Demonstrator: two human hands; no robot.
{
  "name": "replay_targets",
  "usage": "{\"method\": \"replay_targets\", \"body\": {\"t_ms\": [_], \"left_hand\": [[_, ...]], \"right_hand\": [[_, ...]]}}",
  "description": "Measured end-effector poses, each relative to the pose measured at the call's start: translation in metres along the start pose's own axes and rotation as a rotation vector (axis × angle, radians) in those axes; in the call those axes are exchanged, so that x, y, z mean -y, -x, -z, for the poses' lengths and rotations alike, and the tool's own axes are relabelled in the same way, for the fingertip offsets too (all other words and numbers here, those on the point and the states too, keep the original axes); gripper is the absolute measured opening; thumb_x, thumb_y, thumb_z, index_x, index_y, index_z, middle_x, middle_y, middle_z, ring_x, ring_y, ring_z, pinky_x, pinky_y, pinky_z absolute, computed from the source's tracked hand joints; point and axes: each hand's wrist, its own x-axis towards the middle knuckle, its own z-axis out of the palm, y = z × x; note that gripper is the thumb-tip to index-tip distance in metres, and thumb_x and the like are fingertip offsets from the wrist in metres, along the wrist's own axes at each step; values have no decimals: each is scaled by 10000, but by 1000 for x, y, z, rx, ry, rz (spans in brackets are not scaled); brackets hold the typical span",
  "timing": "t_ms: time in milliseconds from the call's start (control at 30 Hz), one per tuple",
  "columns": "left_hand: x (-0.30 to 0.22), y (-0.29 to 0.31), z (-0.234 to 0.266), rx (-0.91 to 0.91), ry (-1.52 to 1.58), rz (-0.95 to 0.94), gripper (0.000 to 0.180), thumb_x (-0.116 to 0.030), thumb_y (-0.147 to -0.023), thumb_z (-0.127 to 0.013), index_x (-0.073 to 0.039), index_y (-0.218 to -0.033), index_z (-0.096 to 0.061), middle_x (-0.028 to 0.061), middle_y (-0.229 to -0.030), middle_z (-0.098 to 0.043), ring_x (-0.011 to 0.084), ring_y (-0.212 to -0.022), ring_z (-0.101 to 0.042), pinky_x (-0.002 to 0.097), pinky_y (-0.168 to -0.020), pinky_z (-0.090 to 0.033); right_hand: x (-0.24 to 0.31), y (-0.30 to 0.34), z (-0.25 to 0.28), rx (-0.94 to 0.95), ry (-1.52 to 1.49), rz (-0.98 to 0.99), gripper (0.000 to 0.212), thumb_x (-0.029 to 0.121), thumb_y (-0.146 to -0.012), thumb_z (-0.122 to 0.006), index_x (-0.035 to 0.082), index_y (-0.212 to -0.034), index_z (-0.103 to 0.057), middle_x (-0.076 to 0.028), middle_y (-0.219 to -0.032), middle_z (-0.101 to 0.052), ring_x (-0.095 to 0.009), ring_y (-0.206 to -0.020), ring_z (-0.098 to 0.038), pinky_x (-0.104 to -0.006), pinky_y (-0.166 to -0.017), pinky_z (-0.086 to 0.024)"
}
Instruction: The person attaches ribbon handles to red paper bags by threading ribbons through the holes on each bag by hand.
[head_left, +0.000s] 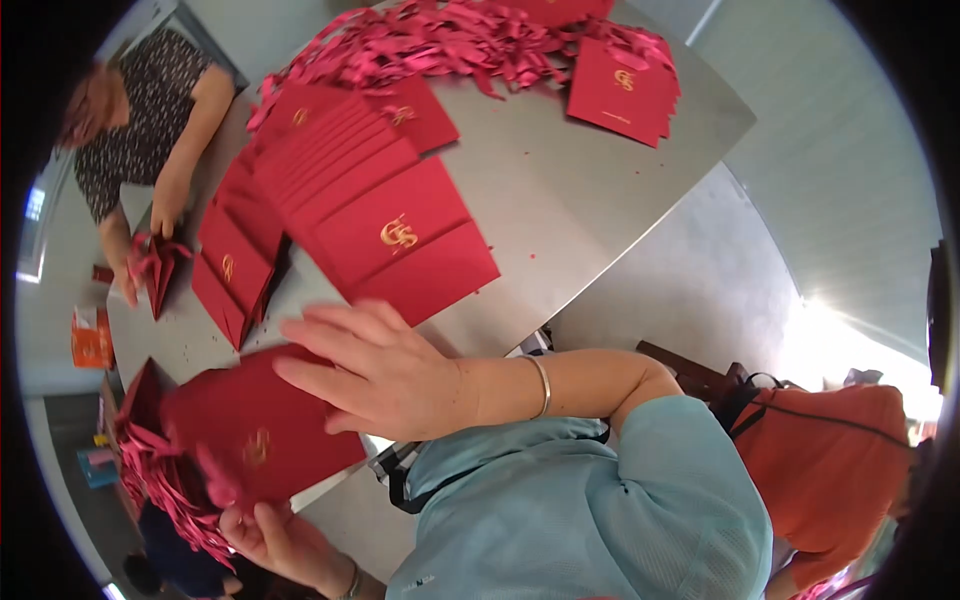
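Note:
A flat red paper bag (290, 430) with a gold emblem and pink-red ribbon lies at the near left of the table. My left hand (280, 545) has thumb and fingers closed at the bag's lower edge, where the ribbon is blurred by motion. Over the bag's upper right part is my right hand (375, 375), a silver bangle on its wrist. Its fingers are spread and hold nothing; whether they touch the bag I cannot tell. Beside the bag hangs a bunch of ribbons (185, 500) from other red bags, partly hidden.
Overlapping red bags (400, 235) fan across the metal table (520, 190). Behind them lie a heap of ribbons (420, 45) and another stack of bags (625, 90). A co-worker (150, 110) handles a small red bag at the left. A person in orange (830, 460) is at the right.

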Motion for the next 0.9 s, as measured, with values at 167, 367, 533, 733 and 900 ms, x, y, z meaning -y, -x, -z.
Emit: {"method": "replay_targets", "body": {"t_ms": [167,367,533,733,900], "left_hand": [[-21,-32,-37,265,32,-95,390,-105,-940,-609,-37,-1300,-477,168,-1328,-537,257,-1099,-598,391,-920,-531],[-4,-48,-113,499,-75,-210,415,-179,-951,-594,15,-1301,-483,214,-1285,-569,215,-936,-639,291,-733,-515],[16,-44,-114,382,-202,-87,213,-131,-950,-600,9,-1110,-588,146,-1062,-656,167,-816,-627,271,-695,-485],[28,-49,-97,285,-233,5,139,-84,-954,-580,11,-1052,-609,117,-1011,-668,152,-799,-617,265,-696,-476],[35,-43,-95,297,-314,77,138,-5,-941,-547,21,-1055,-619,109,-1037,-670,150,-837,-631,252,-719,-495]], "right_hand": [[-17,-22,45,-87,-408,-202,476,145,-737,-758,56,-1165,-571,-151,-983,-618,-320,-893,-622,-406,-763,-506],[-79,2,145,-904,-614,-475,239,87,-889,-674,18,-1103,-596,-50,-953,-637,-129,-886,-605,-276,-759,-512],[-203,65,236,-879,306,-957,442,183,-865,-675,32,-1257,-539,-114,-1049,-657,-250,-972,-627,-368,-867,-497],[-219,82,221,-527,812,-1056,796,306,-777,-727,138,-1456,-347,-216,-1510,-289,-421,-1389,-275,-584,-1042,-348],[-221,65,213,7,1090,-1119,766,482,-836,-652,304,-1497,-309,-190,-1568,-198,-449,-1436,-172,-689,-1008,-329]]}}
